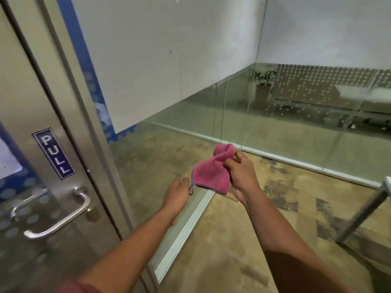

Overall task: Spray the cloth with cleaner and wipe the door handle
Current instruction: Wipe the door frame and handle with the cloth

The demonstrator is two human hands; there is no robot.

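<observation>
My right hand (pixel 243 176) pinches a pink cloth (pixel 209 173) with a small hanging loop, held in the air at the centre of the view. Just left of the cloth's lower edge, my left hand (pixel 177 195) reaches forward with straight fingers and holds nothing. The steel door handle (pixel 61 217), a curved bar, sits on the metal door (pixel 27 102) at the lower left, well to the left of both hands. A lock cylinder (pixel 92 213) is beside the handle. No spray bottle is in view.
A blue PULL sign (pixel 54 153) is fixed above the handle. Glass partition panels (pixel 275 115) run along the right of the door and across the back. A metal table leg (pixel 364 212) slants in at the right edge. The floor is worn and brownish.
</observation>
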